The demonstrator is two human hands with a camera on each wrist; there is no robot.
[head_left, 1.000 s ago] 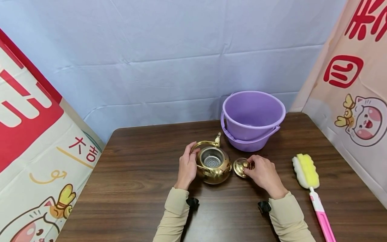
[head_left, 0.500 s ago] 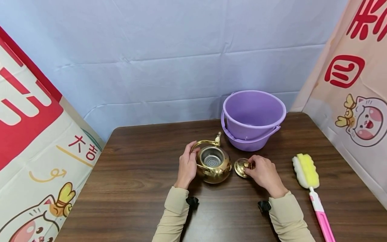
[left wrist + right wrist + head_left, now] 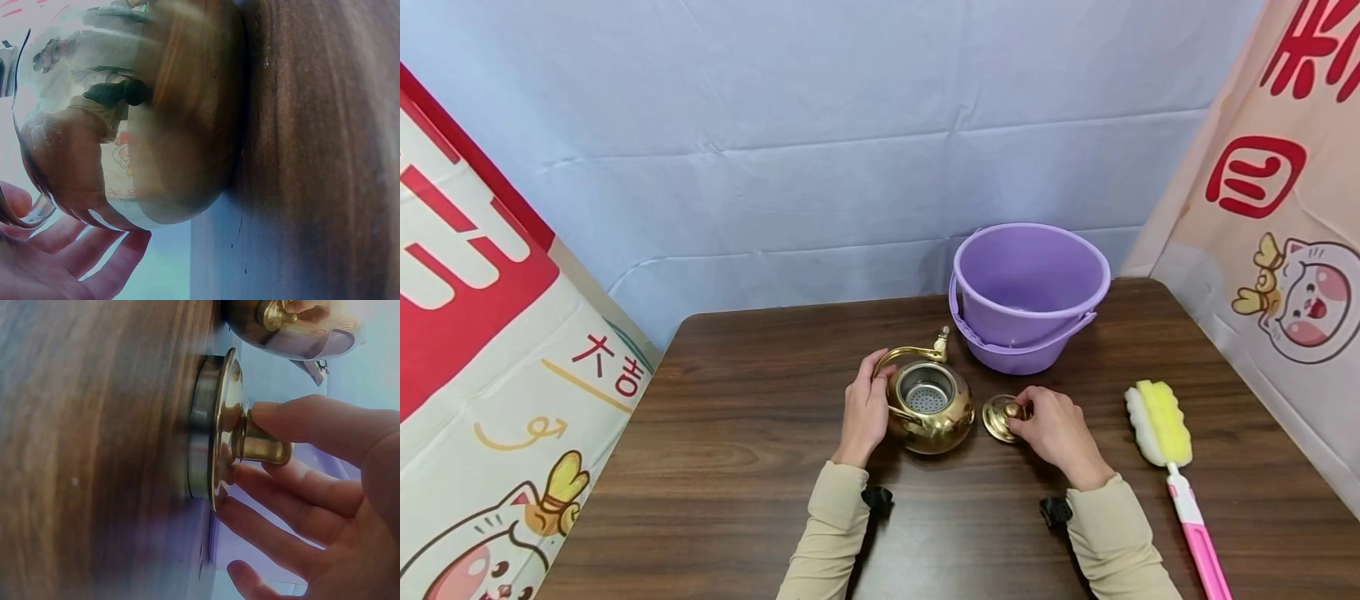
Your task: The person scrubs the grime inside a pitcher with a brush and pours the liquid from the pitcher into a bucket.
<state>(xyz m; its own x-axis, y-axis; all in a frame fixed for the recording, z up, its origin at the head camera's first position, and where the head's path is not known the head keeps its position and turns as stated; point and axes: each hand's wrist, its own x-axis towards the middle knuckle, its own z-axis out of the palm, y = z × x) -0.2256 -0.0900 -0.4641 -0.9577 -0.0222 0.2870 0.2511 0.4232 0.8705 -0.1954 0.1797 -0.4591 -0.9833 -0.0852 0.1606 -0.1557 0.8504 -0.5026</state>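
A shiny gold teapot (image 3: 942, 430) stands uncovered on the wooden table, its round mouth showing a perforated metal strainer (image 3: 927, 399) inside. My left hand (image 3: 863, 417) holds it from the left, thumb by the handle (image 3: 39, 214) and fingertips against the polished body. Just right of the teapot, its gold lid (image 3: 994, 418) lies on the table, knob up. Thumb and fingers of my right hand (image 3: 1058, 429) pinch the knob (image 3: 265, 442); in the right wrist view the lid's lower rim meets the tabletop.
Behind the lid stands a purple bucket (image 3: 1022, 333) with its handle hanging down in front. A sponge brush (image 3: 1165, 425) with a pink and white handle lies on the right. Cloth backdrops (image 3: 820, 167) surround the table (image 3: 737, 433) at the back and sides.
The lid and my right hand have shifted very slightly right, away from the teapot. My left hand and the teapot have stayed almost still.
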